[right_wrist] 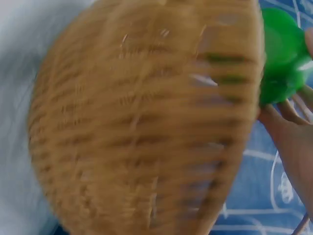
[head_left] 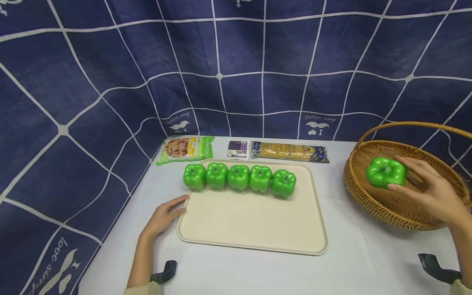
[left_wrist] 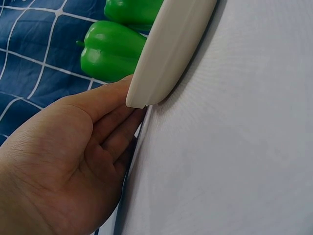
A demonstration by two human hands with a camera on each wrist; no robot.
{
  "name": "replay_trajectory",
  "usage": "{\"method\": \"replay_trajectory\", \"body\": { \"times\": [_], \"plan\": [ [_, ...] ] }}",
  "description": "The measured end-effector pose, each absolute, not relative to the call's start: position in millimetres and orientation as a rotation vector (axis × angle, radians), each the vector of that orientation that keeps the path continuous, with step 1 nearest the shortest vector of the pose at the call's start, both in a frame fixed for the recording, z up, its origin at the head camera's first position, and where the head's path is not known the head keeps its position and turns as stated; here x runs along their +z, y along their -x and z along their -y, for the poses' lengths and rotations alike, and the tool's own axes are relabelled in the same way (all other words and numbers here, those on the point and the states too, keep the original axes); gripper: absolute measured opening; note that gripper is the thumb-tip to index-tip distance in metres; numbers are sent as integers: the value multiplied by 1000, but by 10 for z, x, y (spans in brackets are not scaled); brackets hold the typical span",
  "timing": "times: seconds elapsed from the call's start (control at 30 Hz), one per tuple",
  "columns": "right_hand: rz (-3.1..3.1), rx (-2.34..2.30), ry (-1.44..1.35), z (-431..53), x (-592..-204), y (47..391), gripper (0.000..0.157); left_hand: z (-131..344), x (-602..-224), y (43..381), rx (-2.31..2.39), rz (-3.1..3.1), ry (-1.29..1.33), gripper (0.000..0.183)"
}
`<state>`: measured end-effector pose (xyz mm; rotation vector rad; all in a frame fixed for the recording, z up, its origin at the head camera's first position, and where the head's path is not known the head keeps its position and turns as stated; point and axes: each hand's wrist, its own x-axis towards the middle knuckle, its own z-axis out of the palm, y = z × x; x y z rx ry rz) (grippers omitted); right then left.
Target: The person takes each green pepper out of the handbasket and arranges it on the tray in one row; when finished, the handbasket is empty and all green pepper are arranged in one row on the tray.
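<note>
My right hand holds a green bell pepper between thumb and fingers, over the wicker basket. In the right wrist view, the basket's woven side fills the middle, blurred, and the pepper shows past its rim. The left hand rests on the table at the left edge of a cream tray, its fingertips touching the side. Across the tray's back stand several green bell peppers in a row. Seen from the left wrist, the fingers reach the tray's corner.
Behind the tray lie a green food packet, a small white-and-purple pack and a long yellow-and-blue packet. The basket's tall arched handle rises at the right. A blue checked cloth hangs behind the white table.
</note>
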<state>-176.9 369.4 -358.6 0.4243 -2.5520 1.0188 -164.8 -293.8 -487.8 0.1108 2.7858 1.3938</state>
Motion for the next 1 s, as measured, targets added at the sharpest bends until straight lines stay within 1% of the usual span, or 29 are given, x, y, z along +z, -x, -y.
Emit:
{"method": "replay_trajectory", "body": {
  "times": [0.17,0.37,0.67,0.83,1.0],
  "plan": [
    [2458,1168,-612,-3400,-3505,1763,77,2944,-4875,1648,1397,-2786,-103,45],
    [2376,1471,-756,-3097,-3560,1816,73,2950,-4883,1649,1399,-2782,-107,46],
    [2472,1534,-810,-2728,-3959,1988,64,2935,-4904,1660,1399,-2778,-90,46],
    [2507,1671,-825,-2655,-4191,2098,63,2940,-4925,1662,1386,-2786,-77,46],
    [2539,1734,-810,-2630,-4342,2152,61,2936,-4912,1649,1387,-2786,-78,46]
  ]
}}
